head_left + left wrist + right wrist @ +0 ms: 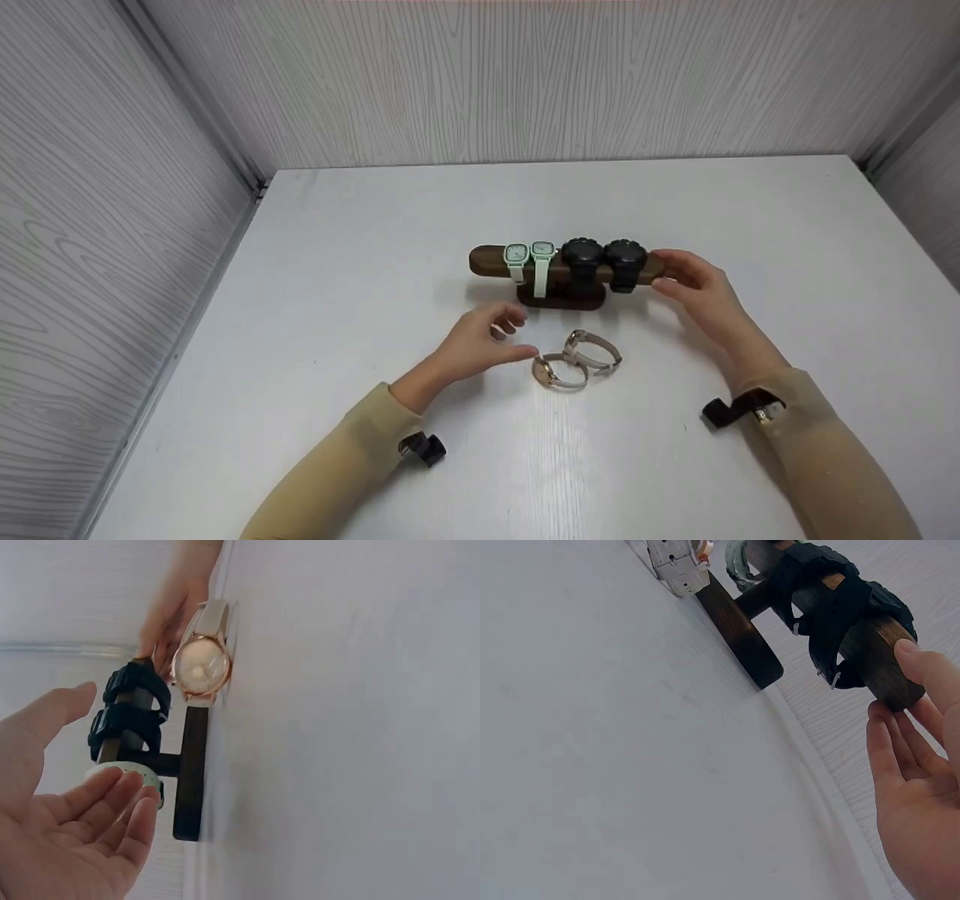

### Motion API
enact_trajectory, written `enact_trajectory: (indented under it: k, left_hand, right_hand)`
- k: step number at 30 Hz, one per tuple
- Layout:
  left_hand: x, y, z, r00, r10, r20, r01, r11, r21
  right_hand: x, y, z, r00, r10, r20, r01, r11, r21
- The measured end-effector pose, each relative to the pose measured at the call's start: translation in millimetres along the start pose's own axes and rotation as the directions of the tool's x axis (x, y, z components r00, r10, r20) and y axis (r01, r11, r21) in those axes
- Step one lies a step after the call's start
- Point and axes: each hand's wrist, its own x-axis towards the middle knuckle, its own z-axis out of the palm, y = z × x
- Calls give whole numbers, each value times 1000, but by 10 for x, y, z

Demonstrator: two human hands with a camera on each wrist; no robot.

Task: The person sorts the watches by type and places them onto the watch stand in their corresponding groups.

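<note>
A dark wooden watch stand (487, 261) stands on the table, its crossbar carrying two mint-green watches (516, 253) and two black watches (625, 256). My right hand (709, 296) pinches the bar's right end between thumb and fingers; the right wrist view shows the thumb on top of the wood (889, 667). In front of the stand lie two watches with pale straps and rose-gold cases, one (544, 373) nearer me and another (574, 339) touching it behind. Just left of them my left hand (480, 345) hovers with loosely bent fingers, thumb tip close to the nearer watch, holding nothing.
The white table (337, 247) meets a pale wood-grain panel (525, 82) at the back, with similar panels at both sides. Small black cameras (431, 448) are strapped at both sleeve cuffs.
</note>
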Motion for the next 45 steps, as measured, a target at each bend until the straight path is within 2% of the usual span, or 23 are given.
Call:
enact_trajectory:
  k: [3,6,12,16,19,25,34,40,45]
  left_hand:
    - [-12,-33,81,998,-35,60,34,999,20]
    - [-11,-61,141,995,-38,91,34,998,46]
    - [-2,-105,225,992,33,120,-48,991,126]
    - [2,-120,278,987,89,132,-118,966,232]
    - [9,-126,316,985,111,131,-145,946,288]
    - [25,-139,360,987,116,111,-145,944,297]
    - [37,-129,361,981,164,101,-187,934,304]
    - [27,-98,361,986,135,102,-159,945,287]
    - [34,-102,357,981,158,111,-185,930,317]
  right_hand:
    - [-5,-20,12,1000,-8,5,8,1000,5]
    - [-5,-23,21,1000,-17,9,17,1000,15]
    - [14,-5,38,1000,-31,-1,31,999,11]
    - [20,7,37,999,-41,-7,41,999,4]
    - [24,12,38,999,-48,-7,48,999,7]
    - [29,13,41,999,-48,-9,49,999,13]
    - [25,8,34,999,-39,16,38,999,28]
    - [-11,-105,73,999,-44,21,43,999,32]
    - [15,-27,50,999,-40,11,40,999,32]
